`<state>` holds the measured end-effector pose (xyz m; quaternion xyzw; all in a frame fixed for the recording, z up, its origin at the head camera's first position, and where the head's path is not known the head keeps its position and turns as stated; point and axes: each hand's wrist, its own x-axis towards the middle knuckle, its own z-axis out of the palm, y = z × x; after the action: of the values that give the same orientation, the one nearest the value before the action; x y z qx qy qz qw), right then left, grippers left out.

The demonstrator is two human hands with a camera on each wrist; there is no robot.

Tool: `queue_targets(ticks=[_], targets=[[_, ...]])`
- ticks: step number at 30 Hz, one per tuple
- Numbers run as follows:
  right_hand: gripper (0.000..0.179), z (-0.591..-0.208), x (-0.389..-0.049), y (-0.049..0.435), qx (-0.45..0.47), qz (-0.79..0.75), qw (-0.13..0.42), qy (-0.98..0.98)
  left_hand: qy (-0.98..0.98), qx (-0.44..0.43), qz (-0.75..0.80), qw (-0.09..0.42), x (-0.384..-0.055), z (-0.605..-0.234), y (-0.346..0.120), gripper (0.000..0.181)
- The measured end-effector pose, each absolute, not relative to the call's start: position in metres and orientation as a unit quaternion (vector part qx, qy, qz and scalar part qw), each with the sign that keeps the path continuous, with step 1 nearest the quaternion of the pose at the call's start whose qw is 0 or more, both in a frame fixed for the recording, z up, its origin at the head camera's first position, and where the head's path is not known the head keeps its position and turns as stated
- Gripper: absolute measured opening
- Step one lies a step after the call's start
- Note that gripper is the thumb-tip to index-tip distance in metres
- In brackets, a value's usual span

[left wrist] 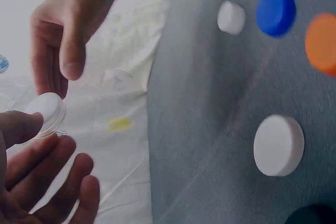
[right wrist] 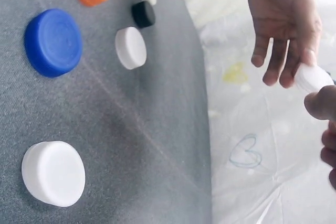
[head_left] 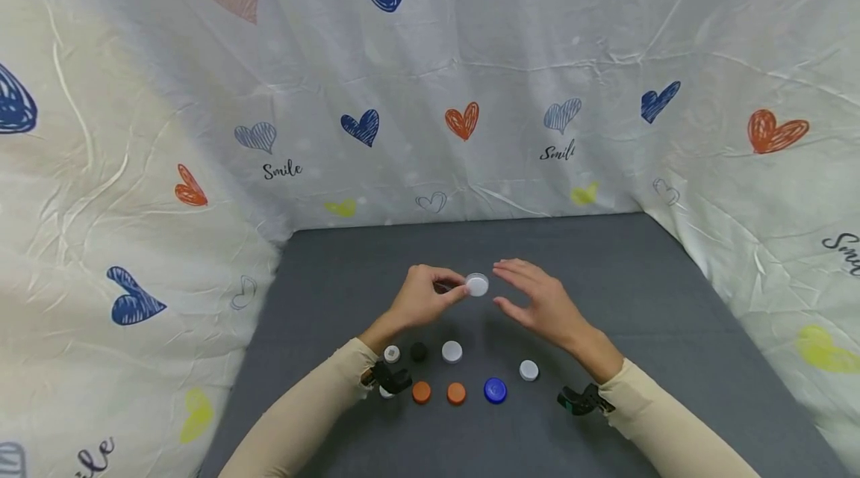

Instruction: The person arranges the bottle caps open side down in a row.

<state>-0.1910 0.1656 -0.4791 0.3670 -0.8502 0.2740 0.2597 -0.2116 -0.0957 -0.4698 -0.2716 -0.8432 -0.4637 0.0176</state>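
My left hand pinches a round white cap with a clear rim between thumb and fingers, raised above the grey table. In the left wrist view that thumb lies against the cap's white face, while the other fingers spread out below. To the right of the cap is my right hand, its fingers extended and the thumb held apart. A small gap separates it from the cap in the head view. At the right edge of the right wrist view, the right thumb overlaps part of the cap.
On the grey table lie a white cap, a black cap, a blue cap, two orange caps and another white cap. More white caps sit by the left wrist. Heart-printed cloth surrounds the table.
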Motion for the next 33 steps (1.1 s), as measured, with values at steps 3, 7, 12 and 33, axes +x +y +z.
queue_targets(ticks=[3,7,12,33], targets=[[0.06,-0.479,-0.191,0.164,0.394,0.257,0.275,-0.839,-0.841,-0.24,-0.482,-0.048,-0.211,-0.467,-0.097,0.013],[0.06,-0.48,-0.191,0.159,0.421,0.245,0.282,-0.826,-0.831,-0.231,-0.497,-0.098,-0.211,-0.468,-0.099,0.015],[0.056,-0.482,-0.19,0.155,0.424,0.239,0.28,-0.827,-0.819,-0.233,-0.512,-0.114,-0.211,-0.471,-0.098,0.017],[0.047,-0.494,-0.178,0.168,0.379,0.257,0.221,-0.861,-0.872,-0.418,-0.204,0.152,-0.197,-0.482,-0.08,0.038]])
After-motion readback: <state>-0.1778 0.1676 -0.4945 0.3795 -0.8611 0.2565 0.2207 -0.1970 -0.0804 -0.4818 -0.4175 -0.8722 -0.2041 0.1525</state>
